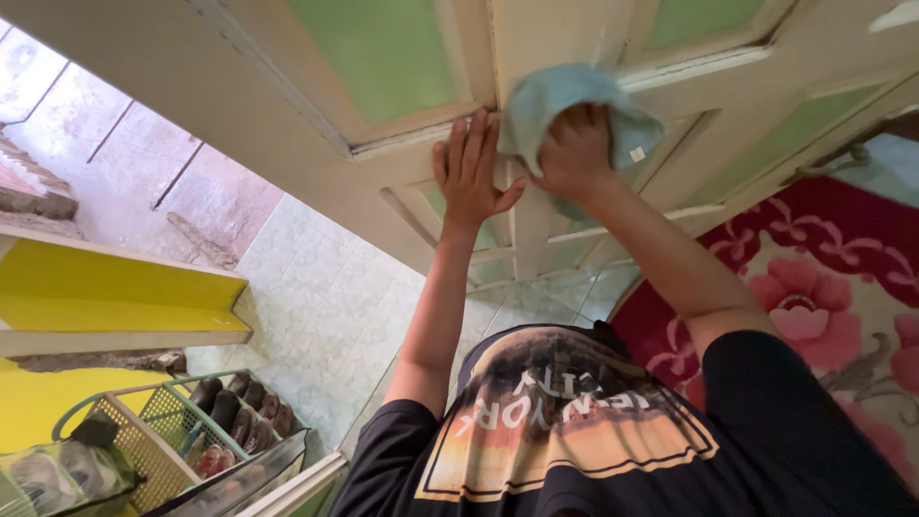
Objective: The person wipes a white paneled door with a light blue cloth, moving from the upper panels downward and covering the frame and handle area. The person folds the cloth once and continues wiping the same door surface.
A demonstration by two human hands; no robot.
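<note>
Here the wiping is under way: the right hand (574, 144) bunches a light blue cloth (555, 101) against the cream door frame (522, 57), fingers closed on it. The left hand (469, 172) lies flat just beside the cloth, fingers spread, bracing the door.

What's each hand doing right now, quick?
Left hand: open, flat against the door frame.
Right hand: closed on a light blue cloth, pressed to the door.

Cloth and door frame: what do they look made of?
Cloth under the right hand: soft woven fabric, light blue, bunched in folds with a sewn tag.
Door frame, braced by the left hand: probably painted wood, cream, matte, with moulded edges around green panes.
</note>
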